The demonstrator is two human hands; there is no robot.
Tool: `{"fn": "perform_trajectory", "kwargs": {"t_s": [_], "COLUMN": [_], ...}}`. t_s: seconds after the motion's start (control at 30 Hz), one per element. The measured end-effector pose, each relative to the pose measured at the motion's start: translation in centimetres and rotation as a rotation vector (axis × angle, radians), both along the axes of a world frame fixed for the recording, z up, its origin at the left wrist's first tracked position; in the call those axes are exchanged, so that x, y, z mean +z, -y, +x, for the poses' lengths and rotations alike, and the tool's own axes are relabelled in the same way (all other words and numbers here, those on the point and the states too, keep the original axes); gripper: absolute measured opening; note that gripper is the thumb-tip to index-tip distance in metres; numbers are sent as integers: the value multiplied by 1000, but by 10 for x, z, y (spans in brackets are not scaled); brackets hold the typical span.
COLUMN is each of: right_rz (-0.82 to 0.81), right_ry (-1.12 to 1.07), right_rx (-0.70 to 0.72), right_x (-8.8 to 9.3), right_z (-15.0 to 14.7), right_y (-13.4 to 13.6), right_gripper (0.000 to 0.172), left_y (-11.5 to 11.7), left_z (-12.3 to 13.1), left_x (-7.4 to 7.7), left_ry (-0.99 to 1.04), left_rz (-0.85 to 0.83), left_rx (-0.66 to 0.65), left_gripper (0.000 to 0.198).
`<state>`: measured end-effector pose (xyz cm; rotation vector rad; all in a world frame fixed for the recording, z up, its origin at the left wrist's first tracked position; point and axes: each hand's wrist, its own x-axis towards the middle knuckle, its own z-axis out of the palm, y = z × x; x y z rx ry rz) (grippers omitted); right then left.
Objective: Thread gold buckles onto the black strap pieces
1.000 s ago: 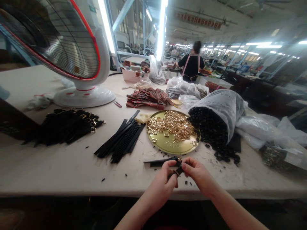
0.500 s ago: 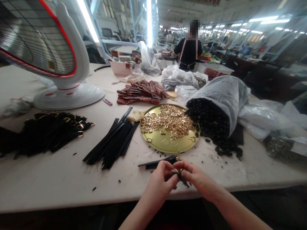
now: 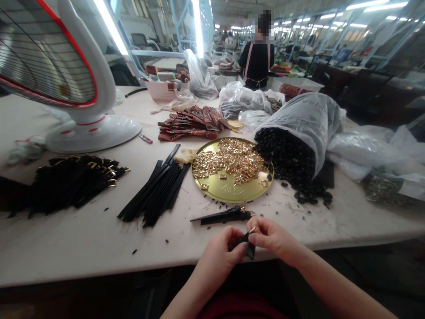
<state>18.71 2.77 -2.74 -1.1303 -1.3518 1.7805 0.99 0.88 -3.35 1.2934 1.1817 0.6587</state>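
Close together at the table's front edge, both hands work on one black strap (image 3: pixel 251 250). My left hand (image 3: pixel 223 249) is closed, pinching the strap between thumb and fingers. My right hand (image 3: pixel 274 238) is closed at the strap's end, where a gold buckle (image 3: pixel 255 230) shows between the fingertips. Just beyond lie black straps with gold buckles (image 3: pixel 229 215). Farther back, a round gold tray (image 3: pixel 232 193) carries a heap of loose gold buckles (image 3: pixel 241 159). How the held buckle sits on the strap is partly hidden by my fingers.
Plain black straps (image 3: pixel 159 190) lie left of the tray, with a pile of buckled black straps (image 3: pixel 73 181) farther left. A white fan (image 3: pixel 96 130) stands behind. At right, a plastic bag (image 3: pixel 302 128) spills black pieces. A person (image 3: pixel 257 62) stands in the background.
My right hand has turned slightly and risen, so the gold buckle shows more plainly and the strap's end hangs down. The whole view has shifted a little.
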Motion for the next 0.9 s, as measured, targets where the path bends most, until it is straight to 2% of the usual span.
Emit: {"fn": "perform_trajectory", "kwargs": {"t_s": [0.1,0.2,0.3,0.4,0.53,0.6,0.73,0.9], "right_rz": [133,309,366,268,224,291,491,585], "right_ry": [218,446,466,359,360,421,594,656], "right_rx": [-89,-183,-255,-219,-183,-216,-254,-51], "right_x": [-1,-5,-7,-6,-6,-7,-9,-10], "right_z": [2,0,-6,-11,-13,-14,-19,-15], "right_y": [2,9,19,27,30,32,38,38], "right_gripper": [25,18,15,21,15,13,7,5], "left_y": [7,13,17,21,25,26,26,25], "left_z": [-4,-3,2,6,3,2,3,5], "left_x": [-1,1,3,1,0,-1,-5,-12], "left_ry": [65,122,115,142,195,209,234,224], "left_rz": [-102,-129,-120,-133,-161,-188,-235,-305], "left_rx": [-15,3,18,33,6,-8,47,75], "left_gripper": [14,18,16,18,21,20,17,17]}}
